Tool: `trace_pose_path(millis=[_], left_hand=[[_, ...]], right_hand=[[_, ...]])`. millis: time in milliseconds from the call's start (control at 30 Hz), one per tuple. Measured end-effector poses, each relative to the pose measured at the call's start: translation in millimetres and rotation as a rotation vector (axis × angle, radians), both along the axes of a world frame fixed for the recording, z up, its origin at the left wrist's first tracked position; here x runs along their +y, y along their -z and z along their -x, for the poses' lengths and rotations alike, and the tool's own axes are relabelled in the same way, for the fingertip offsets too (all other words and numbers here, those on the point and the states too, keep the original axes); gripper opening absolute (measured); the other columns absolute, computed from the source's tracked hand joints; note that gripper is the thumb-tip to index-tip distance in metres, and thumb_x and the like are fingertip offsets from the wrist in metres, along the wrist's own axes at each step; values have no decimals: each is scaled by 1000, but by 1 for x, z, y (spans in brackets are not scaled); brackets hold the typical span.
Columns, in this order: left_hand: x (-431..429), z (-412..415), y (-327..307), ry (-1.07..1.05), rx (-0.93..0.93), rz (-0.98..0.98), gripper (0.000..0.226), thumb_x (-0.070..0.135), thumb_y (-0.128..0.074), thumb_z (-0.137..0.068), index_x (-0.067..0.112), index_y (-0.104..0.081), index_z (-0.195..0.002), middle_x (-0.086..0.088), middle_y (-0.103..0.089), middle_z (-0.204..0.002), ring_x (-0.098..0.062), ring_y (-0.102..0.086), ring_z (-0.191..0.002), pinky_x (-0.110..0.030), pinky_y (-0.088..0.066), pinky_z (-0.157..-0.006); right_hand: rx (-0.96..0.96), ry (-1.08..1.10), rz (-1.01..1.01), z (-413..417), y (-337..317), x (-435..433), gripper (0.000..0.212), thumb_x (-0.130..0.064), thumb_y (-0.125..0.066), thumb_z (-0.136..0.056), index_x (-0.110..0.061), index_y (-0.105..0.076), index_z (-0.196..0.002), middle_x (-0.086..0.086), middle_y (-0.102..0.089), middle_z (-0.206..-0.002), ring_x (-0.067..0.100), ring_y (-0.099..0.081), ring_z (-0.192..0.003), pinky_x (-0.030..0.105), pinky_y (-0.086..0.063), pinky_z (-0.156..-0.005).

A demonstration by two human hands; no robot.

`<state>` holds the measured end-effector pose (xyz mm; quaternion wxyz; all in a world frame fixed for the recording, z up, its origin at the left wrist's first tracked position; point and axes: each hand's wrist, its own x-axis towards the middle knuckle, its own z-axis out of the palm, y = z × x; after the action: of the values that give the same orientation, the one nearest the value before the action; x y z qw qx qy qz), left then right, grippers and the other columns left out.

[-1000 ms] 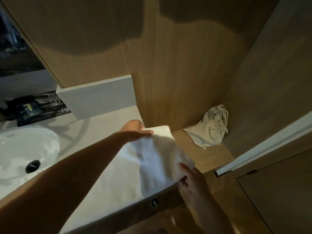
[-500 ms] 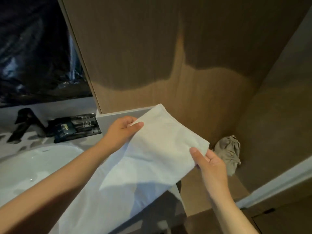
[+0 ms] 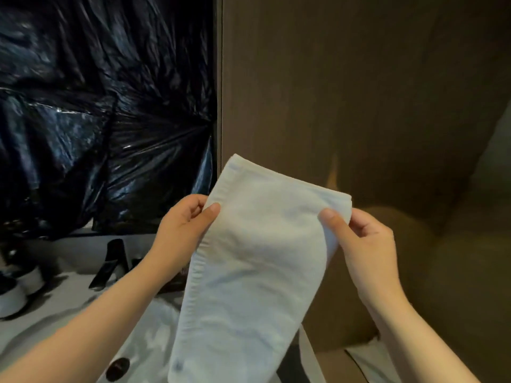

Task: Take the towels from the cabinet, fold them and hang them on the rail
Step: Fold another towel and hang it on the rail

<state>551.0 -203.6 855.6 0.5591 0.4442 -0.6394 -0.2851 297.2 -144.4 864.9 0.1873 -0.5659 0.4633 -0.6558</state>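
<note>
A white folded towel point(image 3: 257, 261) hangs in the air in front of a brown wooden wall panel point(image 3: 345, 92). My left hand point(image 3: 182, 230) pinches its upper left edge, thumb on the front face. My right hand point(image 3: 362, 241) pinches the upper right corner, thumb on the front. The towel's lower end droops over the counter edge. No rail and no cabinet are in view.
A white sink counter point(image 3: 69, 322) lies at the lower left with a black tap point(image 3: 109, 264), a sink drain point(image 3: 117, 369) and white cups point(image 3: 16, 294). Crumpled black plastic sheet point(image 3: 105, 111) covers the area above it. The wooden panel turns a corner at the right.
Both hands have lifted the towel off the counter up to chest height, and it now hangs lengthwise. The view has tilted up, so the beige cloth in the corner has left the frame.
</note>
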Motion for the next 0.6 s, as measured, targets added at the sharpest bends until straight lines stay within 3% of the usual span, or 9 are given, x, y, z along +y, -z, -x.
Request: trace_pose_path(millis=[200, 267, 367, 467, 533, 600], left_hand=[[6, -41, -32, 60, 112, 100, 11, 31, -60, -91, 24, -68, -90, 2, -69, -75, -10, -64, -66, -19, -49, -59], [5, -49, -39, 64, 118, 144, 10, 36, -61, -89, 31, -69, -85, 2, -72, -81, -11, -67, -70, -17, -51, -61], [6, -55, -48, 48, 139, 216, 10, 42, -61, -84, 36, -68, -85, 4, -73, -85, -9, -69, -72, -12, -50, -61], [5, -59, -58, 31, 204, 287, 13, 44, -64, -83, 43, -64, -95, 5, -73, -90, -12, -70, -80, -14, -52, -65], [4, -66, -66, 12, 169, 350, 33, 52, -68, -83, 50, -52, -112, 2, -70, -89, -14, -69, -82, -22, -53, -70], [5, -72, -75, 35, 121, 384, 52, 57, -63, -80, 54, -39, -125, 1, -66, -89, -19, -69, -84, -31, -52, -77]], right_hand=[[146, 40, 128, -32, -62, -4, 12, -44, -68, -85, -34, -73, -84, -15, -72, -79, 7, -68, -74, 17, -54, -55], [167, 52, 147, -40, -75, -6, 13, -46, -68, -84, -34, -72, -80, -11, -69, -70, 9, -65, -61, 13, -46, -46], [193, 80, 188, -51, -91, -5, 14, -45, -67, -84, -32, -70, -79, -4, -67, -64, 16, -61, -52, 11, -43, -45], [231, 136, 267, -60, -106, -3, 11, -43, -69, -84, -33, -67, -86, -12, -69, -74, 8, -65, -61, 15, -49, -47], [285, 177, 322, -65, -116, -3, 16, -44, -70, -83, -34, -63, -93, -21, -68, -87, 1, -67, -79, 15, -54, -57], [343, 212, 370, -69, -124, -5, 26, -47, -70, -81, -32, -59, -99, -23, -67, -92, -1, -66, -84, 13, -54, -61]])
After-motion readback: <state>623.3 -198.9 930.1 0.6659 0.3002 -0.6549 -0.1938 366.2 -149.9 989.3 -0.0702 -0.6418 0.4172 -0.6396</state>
